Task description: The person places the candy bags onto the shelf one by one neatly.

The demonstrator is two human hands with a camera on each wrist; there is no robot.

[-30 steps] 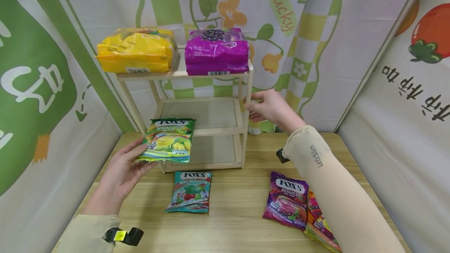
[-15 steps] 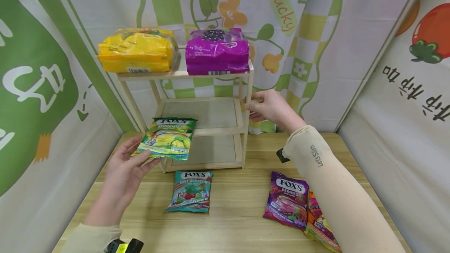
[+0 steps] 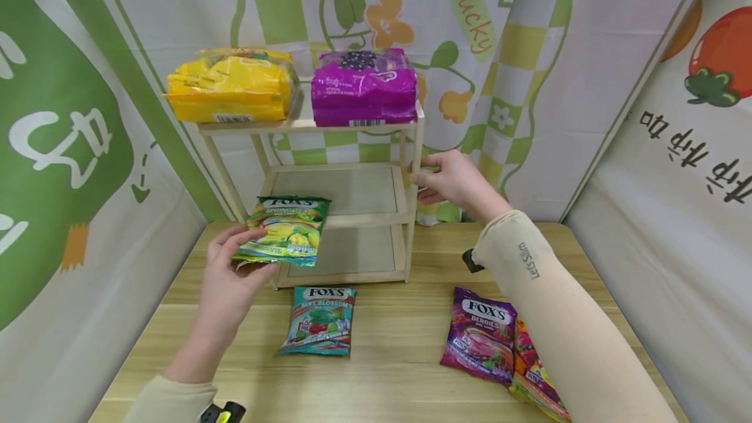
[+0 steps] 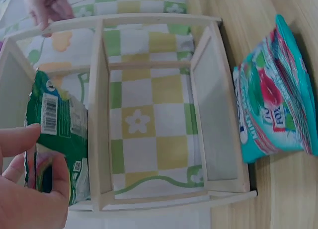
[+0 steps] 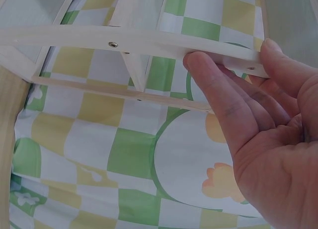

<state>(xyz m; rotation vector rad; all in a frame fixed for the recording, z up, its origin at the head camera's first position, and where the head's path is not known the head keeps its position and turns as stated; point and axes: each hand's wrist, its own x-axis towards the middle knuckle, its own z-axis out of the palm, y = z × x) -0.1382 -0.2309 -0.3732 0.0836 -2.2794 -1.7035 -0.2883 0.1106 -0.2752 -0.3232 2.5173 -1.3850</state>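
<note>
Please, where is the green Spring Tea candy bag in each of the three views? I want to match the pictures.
Head: left of centre, the green Spring Tea bag, gripped by the left hand.
Left wrist: at the picture's left side, the bag with a barcode showing.
Right wrist: not in it.
Shared landmark: the wooden rack, visible in all three.

You wear close-fitting pale beige sleeves, the left sleeve (image 3: 170, 401) ending at your wrist beside a small black device (image 3: 235, 410) with a bright yellow patch (image 3: 223, 417), the right sleeve (image 3: 572, 318) printed with dark grey "LetsSlim" lettering (image 3: 528, 261) and showing another black piece (image 3: 472, 261) beneath its cuff.
</note>
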